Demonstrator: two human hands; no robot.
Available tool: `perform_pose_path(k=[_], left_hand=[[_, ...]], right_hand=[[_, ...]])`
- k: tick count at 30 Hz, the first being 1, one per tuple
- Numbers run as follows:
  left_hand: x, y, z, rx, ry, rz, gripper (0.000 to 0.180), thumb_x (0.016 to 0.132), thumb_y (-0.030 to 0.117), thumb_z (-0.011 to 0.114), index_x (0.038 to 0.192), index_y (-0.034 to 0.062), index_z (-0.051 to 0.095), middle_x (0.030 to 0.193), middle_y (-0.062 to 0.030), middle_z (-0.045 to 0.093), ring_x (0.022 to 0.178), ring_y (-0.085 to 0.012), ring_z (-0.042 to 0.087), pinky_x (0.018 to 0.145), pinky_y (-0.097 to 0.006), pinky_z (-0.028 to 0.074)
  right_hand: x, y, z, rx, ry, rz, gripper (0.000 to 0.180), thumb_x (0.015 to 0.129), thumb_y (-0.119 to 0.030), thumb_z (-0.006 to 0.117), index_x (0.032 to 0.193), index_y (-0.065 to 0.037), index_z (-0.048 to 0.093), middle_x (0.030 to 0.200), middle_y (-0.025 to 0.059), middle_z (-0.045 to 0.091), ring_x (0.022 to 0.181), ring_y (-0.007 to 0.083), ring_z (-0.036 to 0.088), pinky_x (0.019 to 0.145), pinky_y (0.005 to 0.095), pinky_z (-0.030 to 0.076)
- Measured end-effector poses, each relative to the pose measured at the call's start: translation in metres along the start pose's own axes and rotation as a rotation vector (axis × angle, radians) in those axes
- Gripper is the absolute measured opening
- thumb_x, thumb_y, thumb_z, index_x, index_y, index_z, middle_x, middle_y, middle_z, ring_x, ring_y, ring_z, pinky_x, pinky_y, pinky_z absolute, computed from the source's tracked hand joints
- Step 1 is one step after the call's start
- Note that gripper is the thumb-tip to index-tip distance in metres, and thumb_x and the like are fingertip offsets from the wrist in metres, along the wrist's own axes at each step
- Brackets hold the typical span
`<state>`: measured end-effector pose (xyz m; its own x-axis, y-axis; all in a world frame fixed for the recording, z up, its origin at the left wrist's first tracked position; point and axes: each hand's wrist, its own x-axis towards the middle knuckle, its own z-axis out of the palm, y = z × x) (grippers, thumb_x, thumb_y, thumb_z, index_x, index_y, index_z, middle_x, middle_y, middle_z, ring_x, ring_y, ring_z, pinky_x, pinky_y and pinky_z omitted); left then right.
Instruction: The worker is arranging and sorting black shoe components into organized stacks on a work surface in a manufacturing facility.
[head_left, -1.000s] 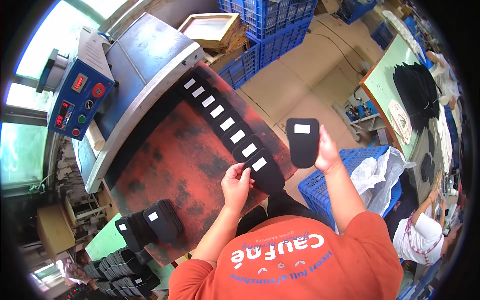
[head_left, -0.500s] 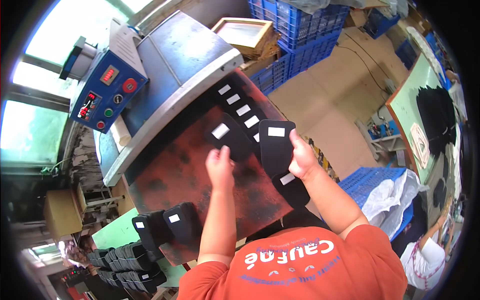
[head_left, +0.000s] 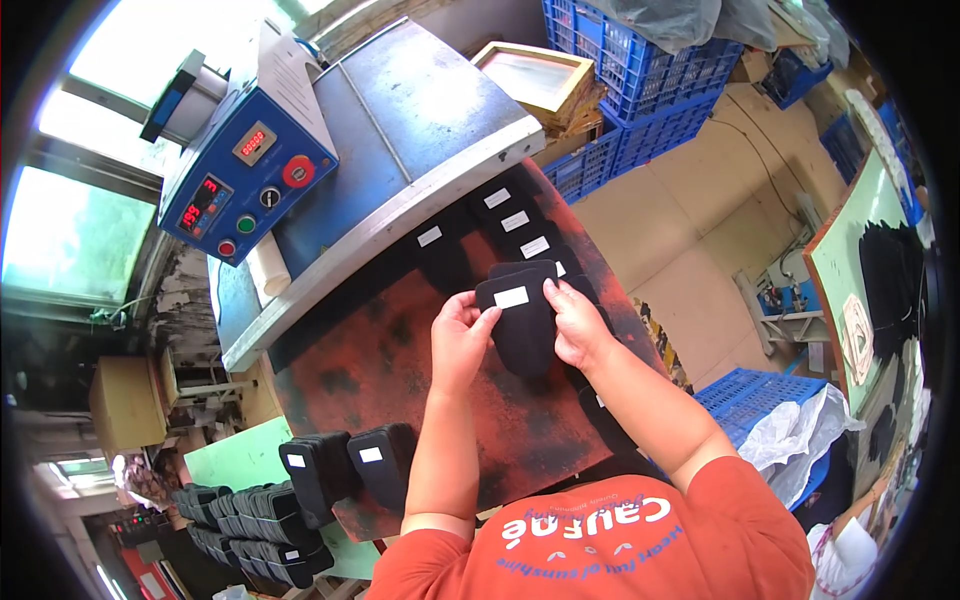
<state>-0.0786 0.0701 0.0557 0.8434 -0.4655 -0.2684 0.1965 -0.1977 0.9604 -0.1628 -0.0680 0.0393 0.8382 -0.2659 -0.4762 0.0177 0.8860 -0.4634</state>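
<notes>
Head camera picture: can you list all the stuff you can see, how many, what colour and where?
held piece: one, black with a white label, between both hands above the plate
labelled pieces: about four, black, in a row along the plate's far side
work plate: one, rusty red and black, centre
press machine: one, blue-grey with a blue control box, upper left
stacked pieces: many, black, lower left
crates: several, blue, top right
wooden frame: one, tan, top
left hand: fingers on the held piece
right hand: fingers on the held piece
</notes>
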Motion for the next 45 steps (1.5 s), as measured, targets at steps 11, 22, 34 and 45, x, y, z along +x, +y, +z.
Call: perform_pose_path(k=[11,22,34,45], left_hand=[[0.052,-0.021,-0.054,0.646,0.524,0.295,0.049,0.074,0.024,0.070,0.106,-0.0098,0.055,0.090,-0.0207,0.058,0.084,-0.0310,0.056,0.076,-0.038,0.045],[0.034,-0.030,-0.051,0.361,0.348,0.171,0.038,0.079,0.010,0.064,0.111,-0.0066,0.054,0.085,-0.0097,0.063,0.071,-0.0154,0.059,0.065,-0.027,0.048],[0.060,-0.033,-0.038,1.127,0.287,0.455,0.064,0.077,0.047,0.058,0.124,0.0047,0.047,0.137,-0.0163,0.035,0.129,-0.0317,0.029,0.102,-0.049,0.025],[0.062,-0.028,-0.040,1.043,0.247,0.359,0.072,0.074,0.050,0.059,0.127,0.0039,0.043,0.139,-0.0166,0.033,0.132,-0.0291,0.024,0.106,-0.049,0.017]], right_hand=[[-0.005,0.009,0.007,-0.145,0.012,0.023,0.026,0.095,-0.019,0.044,0.112,-0.002,0.052,0.105,0.0090,0.060,0.095,0.0185,0.059,0.084,0.0327,0.048],[-0.008,0.020,0.033,-0.724,-0.012,-0.166,0.039,0.087,-0.017,0.056,0.122,-0.002,0.046,0.117,0.0117,0.051,0.098,0.0174,0.055,0.084,0.0290,0.045],[0.141,0.033,0.094,-1.570,0.239,-0.539,0.026,0.073,-0.019,0.064,0.091,-0.001,0.066,0.092,0.0184,0.064,0.089,0.0334,0.061,0.079,0.0379,0.048],[0.154,0.036,0.119,-1.695,0.405,-0.169,0.025,0.079,-0.029,0.056,0.097,-0.015,0.068,0.099,0.0106,0.065,0.094,0.0270,0.062,0.080,0.0376,0.049]])
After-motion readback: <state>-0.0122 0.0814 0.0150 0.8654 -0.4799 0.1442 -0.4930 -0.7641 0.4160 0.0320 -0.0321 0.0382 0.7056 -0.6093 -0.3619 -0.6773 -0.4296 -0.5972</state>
